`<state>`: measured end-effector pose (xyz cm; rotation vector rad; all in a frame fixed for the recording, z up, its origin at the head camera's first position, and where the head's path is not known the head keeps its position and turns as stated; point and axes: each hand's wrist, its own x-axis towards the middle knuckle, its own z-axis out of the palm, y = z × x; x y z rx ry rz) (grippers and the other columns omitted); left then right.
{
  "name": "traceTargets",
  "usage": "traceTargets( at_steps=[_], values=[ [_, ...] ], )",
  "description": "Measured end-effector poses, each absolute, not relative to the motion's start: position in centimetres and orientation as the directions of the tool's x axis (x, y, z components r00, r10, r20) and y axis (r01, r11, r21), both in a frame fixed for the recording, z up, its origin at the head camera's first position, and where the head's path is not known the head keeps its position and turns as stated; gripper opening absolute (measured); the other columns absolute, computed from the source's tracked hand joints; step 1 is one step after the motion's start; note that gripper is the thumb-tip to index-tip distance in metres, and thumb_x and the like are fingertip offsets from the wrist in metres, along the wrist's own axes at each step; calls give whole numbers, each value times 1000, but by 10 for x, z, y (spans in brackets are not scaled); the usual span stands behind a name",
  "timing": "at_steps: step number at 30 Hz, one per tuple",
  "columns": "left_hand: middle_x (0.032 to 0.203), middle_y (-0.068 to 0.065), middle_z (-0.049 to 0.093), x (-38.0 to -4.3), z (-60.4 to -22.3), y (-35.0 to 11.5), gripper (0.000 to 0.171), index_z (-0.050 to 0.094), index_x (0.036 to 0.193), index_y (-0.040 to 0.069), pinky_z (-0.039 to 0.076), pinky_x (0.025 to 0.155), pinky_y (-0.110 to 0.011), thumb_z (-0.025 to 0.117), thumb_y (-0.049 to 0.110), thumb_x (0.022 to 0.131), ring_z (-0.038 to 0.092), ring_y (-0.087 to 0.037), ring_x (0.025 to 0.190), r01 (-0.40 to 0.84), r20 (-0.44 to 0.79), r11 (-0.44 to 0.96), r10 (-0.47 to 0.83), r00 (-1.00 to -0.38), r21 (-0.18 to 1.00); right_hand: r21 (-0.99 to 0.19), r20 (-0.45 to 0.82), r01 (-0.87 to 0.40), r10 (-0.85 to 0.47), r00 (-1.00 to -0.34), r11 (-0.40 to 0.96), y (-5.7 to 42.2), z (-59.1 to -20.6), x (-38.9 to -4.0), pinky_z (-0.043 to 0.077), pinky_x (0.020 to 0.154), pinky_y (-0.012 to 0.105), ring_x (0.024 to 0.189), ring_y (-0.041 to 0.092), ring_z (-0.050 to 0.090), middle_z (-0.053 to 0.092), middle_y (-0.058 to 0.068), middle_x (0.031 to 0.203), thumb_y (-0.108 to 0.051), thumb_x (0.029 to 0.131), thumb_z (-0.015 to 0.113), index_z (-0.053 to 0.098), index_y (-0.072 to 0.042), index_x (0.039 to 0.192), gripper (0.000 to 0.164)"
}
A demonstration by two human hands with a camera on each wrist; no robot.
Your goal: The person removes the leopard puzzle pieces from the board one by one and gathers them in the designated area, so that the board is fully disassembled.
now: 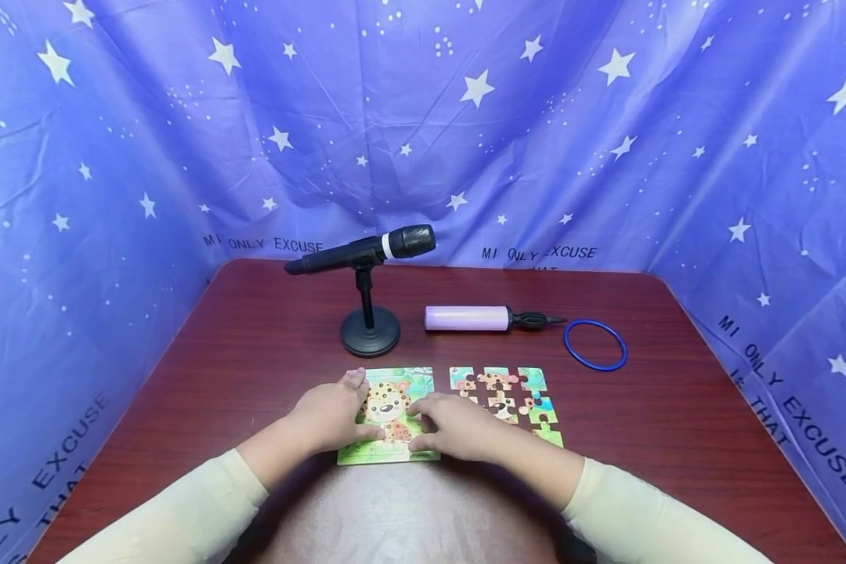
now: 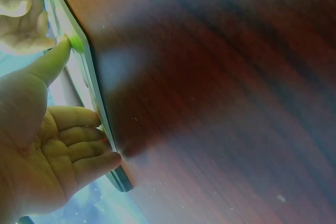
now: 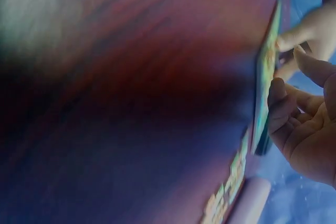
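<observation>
A jigsaw board (image 1: pixel 389 454) printed with a spotted leopard cub on green lies flat in front of me. My left hand (image 1: pixel 324 413) rests along its left side; in the left wrist view the straight fingers and the outstretched thumb (image 2: pixel 50 62) meet the board's surface. Over the board's right side is my right hand (image 1: pixel 460 427), thumb apart from loosely bent fingers, with nothing seen between them. The right wrist view has these fingers (image 3: pixel 283 106) close over the board (image 3: pixel 264 85). Several loose jigsaw pieces (image 1: pixel 497 380) lie right of the board, partly hidden by my right hand and forearm.
Behind the board stands a black microphone (image 1: pixel 338 254) on a round-based stand (image 1: pixel 370 333). A lilac hand pump (image 1: pixel 468 318) with a black nozzle lies behind the pieces, beside a blue ring (image 1: pixel 595 345). A starry blue curtain (image 1: pixel 423 117) surrounds the dark red table (image 1: pixel 677 439).
</observation>
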<state>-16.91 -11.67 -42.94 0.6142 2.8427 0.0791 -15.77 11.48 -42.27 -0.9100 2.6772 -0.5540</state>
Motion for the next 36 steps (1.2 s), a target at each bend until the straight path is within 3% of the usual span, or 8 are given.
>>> traceTargets(
  at_steps=[9,13,18,24,36],
  values=[
    [157,-17,34,-170,-430,-117,97,47,145,0,47,102,-46,62,71,80,35,-30,144,406,-213,909,416,-884,92,-360,-112,-545,-614,-781,758,99,-430,-150,43,62,22,66,3,48,51,-14,73,-34,83,77,65,-20,91,20],
    [157,-17,33,-170,-431,-119,97,46,145,0,46,104,-45,62,71,80,34,-30,145,405,-217,909,416,-883,95,-316,-71,-575,-623,-779,755,94,-430,-148,44,61,22,67,4,49,54,-13,74,-27,84,77,58,-21,80,20],
    [158,-19,30,-173,-427,-124,92,44,146,-1,40,110,-46,61,66,85,31,-31,146,430,-249,887,461,-852,172,-338,-51,-564,-613,-788,753,93,-431,-150,47,61,23,68,4,54,60,-12,76,-19,84,74,61,-19,81,13],
    [159,-19,28,-179,-419,-137,82,44,146,-1,28,118,-45,70,49,86,27,-30,148,466,-285,842,532,-797,271,-354,-94,-528,-591,-801,772,94,-432,-152,44,58,22,65,2,52,60,-15,76,-23,85,74,61,-22,82,13],
    [159,-20,27,-175,-421,-134,85,43,146,-1,32,116,-46,75,45,83,29,-31,146,476,-263,850,524,-810,226,-344,-82,-551,-608,-789,761,94,-432,-154,45,59,22,66,2,53,62,-13,77,-23,84,75,62,-21,82,14]
  ],
)
